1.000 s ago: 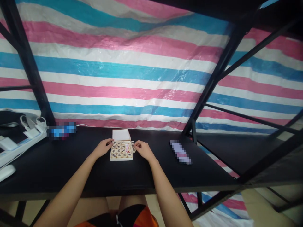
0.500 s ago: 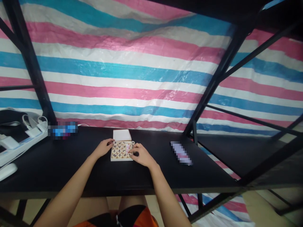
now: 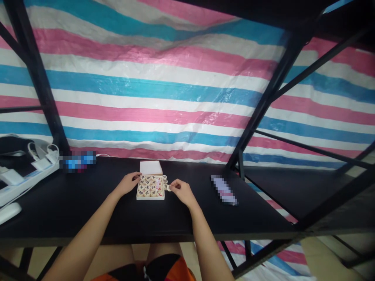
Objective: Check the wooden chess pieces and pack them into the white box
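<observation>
- Box point(image 3: 150, 198) set mid-depth on table point(image 3: 152, 220), discs point(image 3: 147, 187) packed inside
- Lid point(image 3: 150, 168) placed just behind box, near back edge
- Loose discs point(image 3: 165, 177) lined beside box's right wall
- Pixelated slab point(image 3: 224, 189) laid toward right edge
- Power strip point(image 3: 29, 178) placed far left, pixelated item point(image 3: 78, 161) set by its far end

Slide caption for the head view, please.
Right hand holds a round piece beside the open box, left hand at its far left corner.

Light glints off a creased striped sheet point(image 3: 158, 86) behind a dim black counter point(image 3: 58, 203), the upper right corner in shadow. Blur and wide-angle stretch mark the right edge; pixelation masks a flat device point(image 3: 224, 190).
</observation>
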The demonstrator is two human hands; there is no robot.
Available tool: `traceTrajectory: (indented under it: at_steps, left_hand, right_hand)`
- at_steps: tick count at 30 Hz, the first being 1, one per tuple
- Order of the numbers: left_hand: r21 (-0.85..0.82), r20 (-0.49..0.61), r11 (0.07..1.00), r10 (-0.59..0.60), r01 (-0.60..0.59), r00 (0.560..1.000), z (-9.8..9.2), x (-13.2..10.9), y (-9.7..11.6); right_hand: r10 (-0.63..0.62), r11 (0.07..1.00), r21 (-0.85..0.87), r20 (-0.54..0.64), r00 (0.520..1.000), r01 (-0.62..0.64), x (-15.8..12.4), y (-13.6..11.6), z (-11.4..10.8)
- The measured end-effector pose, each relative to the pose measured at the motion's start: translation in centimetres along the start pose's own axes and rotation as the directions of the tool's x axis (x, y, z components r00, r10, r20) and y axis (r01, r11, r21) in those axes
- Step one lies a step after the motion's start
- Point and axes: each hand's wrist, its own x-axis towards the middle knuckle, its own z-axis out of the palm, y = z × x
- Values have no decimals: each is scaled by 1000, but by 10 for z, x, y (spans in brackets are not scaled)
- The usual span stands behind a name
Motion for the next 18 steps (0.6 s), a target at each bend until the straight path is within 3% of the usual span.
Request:
traceTrajectory:
  at_steps: [4,9,14,18]
  left_hand:
    - [43,5,999,-18,18,1000,0,-1,0]
    - [88,12,995,-39,38,999,3,-1,-1]
    - [133,4,989,-60,59,998,6,-1,1]
    - [135,4,990,-49,48,999,7,-2,3]
  right_hand:
    - [-6,999,-52,47,999,8,-2,3,4]
    - [-80,992,-103,-9,997,79,-5,-17,4]
    - [-270,945,-137,180,946,296,-10,-42,13]
    - [-238,936,-209,218,946,283,-12,-48,26]
